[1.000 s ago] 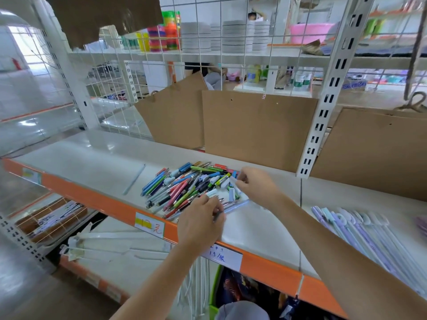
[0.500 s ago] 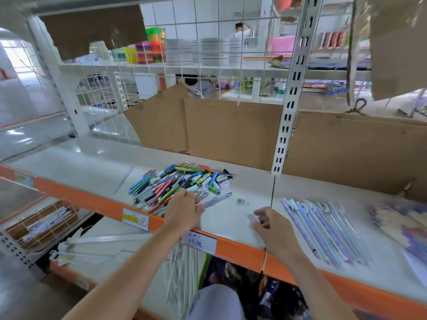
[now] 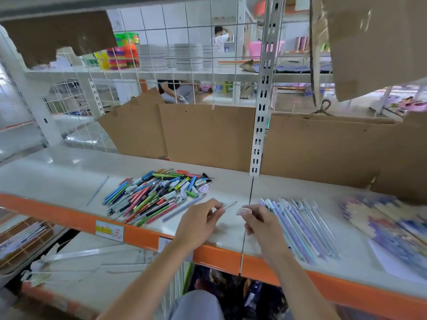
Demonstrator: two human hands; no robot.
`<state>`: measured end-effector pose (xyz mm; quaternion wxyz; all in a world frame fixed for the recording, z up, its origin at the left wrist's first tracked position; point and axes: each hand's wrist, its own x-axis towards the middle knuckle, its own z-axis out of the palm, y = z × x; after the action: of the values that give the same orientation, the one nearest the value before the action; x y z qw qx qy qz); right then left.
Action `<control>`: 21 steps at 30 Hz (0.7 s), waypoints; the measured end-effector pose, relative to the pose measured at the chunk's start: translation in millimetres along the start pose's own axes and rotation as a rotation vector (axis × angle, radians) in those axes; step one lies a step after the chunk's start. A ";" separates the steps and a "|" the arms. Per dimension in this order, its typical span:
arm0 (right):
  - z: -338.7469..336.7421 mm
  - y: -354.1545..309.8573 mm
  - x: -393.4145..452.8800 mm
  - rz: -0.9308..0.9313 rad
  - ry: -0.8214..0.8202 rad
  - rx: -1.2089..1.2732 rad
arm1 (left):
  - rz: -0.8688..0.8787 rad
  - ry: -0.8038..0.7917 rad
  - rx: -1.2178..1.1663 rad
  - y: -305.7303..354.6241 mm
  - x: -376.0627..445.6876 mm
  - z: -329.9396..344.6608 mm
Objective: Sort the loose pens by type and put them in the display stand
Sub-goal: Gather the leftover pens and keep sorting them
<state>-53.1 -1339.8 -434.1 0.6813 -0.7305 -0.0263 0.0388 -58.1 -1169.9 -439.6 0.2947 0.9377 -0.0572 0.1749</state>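
Both hands have come together over the shelf seam now: left hand [image 3: 198, 224] pinches a thin clear pen body [image 3: 228, 205], right hand [image 3: 261, 224] pinches a small pale cap [image 3: 243, 211] just beside its tip. Jumbled pile of colourful loose plastic pens [image 3: 159, 192] sits on the white shelf [image 3: 57, 176] to the left, with a row of sorted lilac pens [image 3: 305, 225] right beside the right hand.
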 end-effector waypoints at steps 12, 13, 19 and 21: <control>-3.0 0.8 2.6 -0.021 0.153 0.218 | 0.101 0.006 0.023 -6.9 -8.5 3.9; -3.0 1.2 2.3 -0.027 0.147 0.208 | 0.103 0.001 0.017 -6.4 -8.8 3.7; 1.2 4.0 2.0 -0.083 -0.012 0.001 | 0.114 -0.107 0.025 -2.2 -9.2 1.5; 1.7 1.9 3.9 -0.102 -0.044 -0.051 | 0.072 -0.144 0.002 -2.5 -7.9 -0.4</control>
<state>-49.5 -1337.9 -436.2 0.6629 -0.7442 -0.0794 0.0194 -65.1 -1167.6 -443.5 0.2822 0.9455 -0.1120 0.1175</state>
